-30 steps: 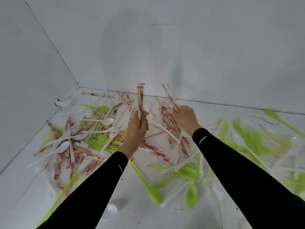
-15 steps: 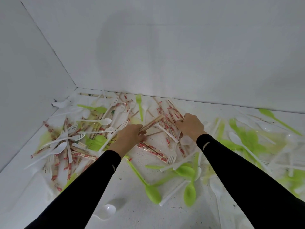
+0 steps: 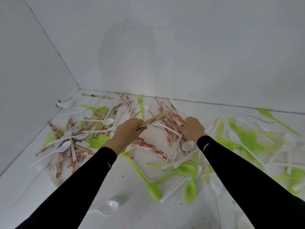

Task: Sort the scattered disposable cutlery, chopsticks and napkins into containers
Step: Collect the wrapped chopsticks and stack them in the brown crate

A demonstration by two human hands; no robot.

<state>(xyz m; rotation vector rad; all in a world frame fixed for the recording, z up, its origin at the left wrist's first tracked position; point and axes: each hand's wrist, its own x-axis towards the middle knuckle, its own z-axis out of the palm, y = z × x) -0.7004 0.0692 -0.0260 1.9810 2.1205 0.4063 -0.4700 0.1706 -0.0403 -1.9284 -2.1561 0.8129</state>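
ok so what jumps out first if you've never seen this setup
Two black-sleeved arms reach into a white corner: the left hand grips a bundle of chopsticks, the right hand sits on red-printed wrapped pairs. Around them lies a jumble of white forks, with bright green spoons nearest the camera.

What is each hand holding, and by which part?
The left hand grips a bundle of chopsticks at its near end. The right hand curls into the chopstick pile; its hold cannot be told.

The left arm [image 3: 79, 179] and right arm [image 3: 239, 171] are stretching forward. The left hand [image 3: 128, 131] is gripping the chopstick bundle [image 3: 152, 120] at its near end, fingers curled round it. The right hand [image 3: 192, 128] is lying right of the bundle, knuckles up, fingers curled under.
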